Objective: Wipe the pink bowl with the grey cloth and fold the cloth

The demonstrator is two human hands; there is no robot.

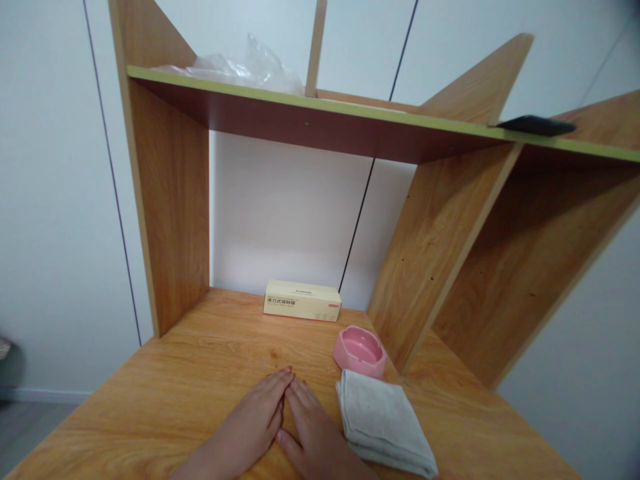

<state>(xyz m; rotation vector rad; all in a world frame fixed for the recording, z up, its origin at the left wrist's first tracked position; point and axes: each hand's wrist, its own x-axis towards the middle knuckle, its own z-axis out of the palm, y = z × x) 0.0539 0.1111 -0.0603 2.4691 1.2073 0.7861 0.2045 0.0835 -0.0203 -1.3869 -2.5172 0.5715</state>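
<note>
My left hand [250, 421] and my right hand [314, 433] lie flat, palms down, side by side on the wooden desk [165, 387], fingertips touching. Both are open and hold nothing. Just right of my right hand lies a folded grey-white cloth [383, 421]. Beyond the cloth sits a pink ashtray-like dish [360, 351]. A long cream box [303, 300] rests at the back of the desk against the wall.
Upright wooden panels [170, 200] flank the desk at left and right. An overhead shelf [320, 113] carries crumpled clear plastic [240, 67] at left and a flat black object [535, 125] at right. A white wall stands behind.
</note>
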